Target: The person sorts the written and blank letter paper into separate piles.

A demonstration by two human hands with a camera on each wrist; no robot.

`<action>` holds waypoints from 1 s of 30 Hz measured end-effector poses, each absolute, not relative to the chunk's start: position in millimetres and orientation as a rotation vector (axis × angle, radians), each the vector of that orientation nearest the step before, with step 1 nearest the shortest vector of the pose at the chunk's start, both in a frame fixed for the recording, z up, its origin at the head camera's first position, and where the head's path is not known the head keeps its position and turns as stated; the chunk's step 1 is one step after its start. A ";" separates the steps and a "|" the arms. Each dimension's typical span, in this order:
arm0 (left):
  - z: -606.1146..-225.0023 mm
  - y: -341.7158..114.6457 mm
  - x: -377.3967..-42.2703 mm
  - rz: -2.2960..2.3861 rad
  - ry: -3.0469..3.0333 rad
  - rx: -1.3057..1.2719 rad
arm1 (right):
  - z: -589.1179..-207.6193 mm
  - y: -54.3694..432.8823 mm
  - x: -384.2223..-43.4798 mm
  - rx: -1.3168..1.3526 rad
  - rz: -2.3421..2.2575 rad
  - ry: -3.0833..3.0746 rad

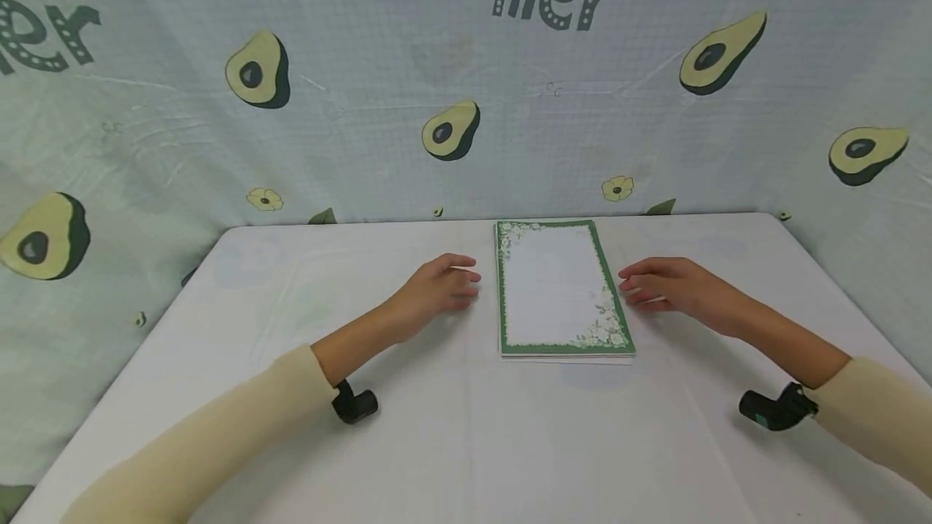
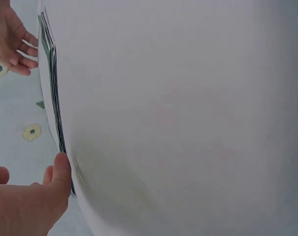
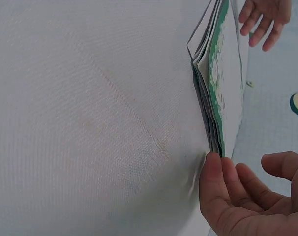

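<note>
A stack of paper sheets (image 1: 557,289) with a green floral border lies on the table, its layered edges showing in both wrist views. To its left is my left hand (image 1: 444,285), fingers relaxed and a small gap from the sheets in the head view. On the opposite side, my right hand (image 1: 666,283) has loosely bent fingers pointing toward the stack's right edge. In the right wrist view, the fingertips (image 3: 213,162) overlap the lower end of the stack (image 3: 219,83). Neither hand grips anything.
The stack rests toward the back edge of a table with a white cover (image 1: 466,443). Behind rises a pale curtain (image 1: 364,47) printed with avocados and lettering. A black wrist camera (image 1: 354,404) hangs by the left sleeve, another black camera (image 1: 777,408) by the right.
</note>
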State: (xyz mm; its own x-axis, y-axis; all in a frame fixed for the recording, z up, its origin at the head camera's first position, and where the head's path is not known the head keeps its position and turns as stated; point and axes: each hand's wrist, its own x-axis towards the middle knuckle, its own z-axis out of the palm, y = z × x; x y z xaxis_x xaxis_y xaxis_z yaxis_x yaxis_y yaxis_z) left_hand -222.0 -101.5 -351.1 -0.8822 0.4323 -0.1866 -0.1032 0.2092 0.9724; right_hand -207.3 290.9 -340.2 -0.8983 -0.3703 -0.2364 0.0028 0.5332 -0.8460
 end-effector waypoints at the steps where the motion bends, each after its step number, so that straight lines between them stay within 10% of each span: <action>1: -351.7 -99.5 -226.3 1.713 2.063 0.281 | -340.6 289.6 -208.9 -0.284 -1.305 2.385; 30: -350.7 -70.9 -277.7 1.589 1.922 0.145 | -337.7 268.8 -235.9 -0.114 -1.301 2.274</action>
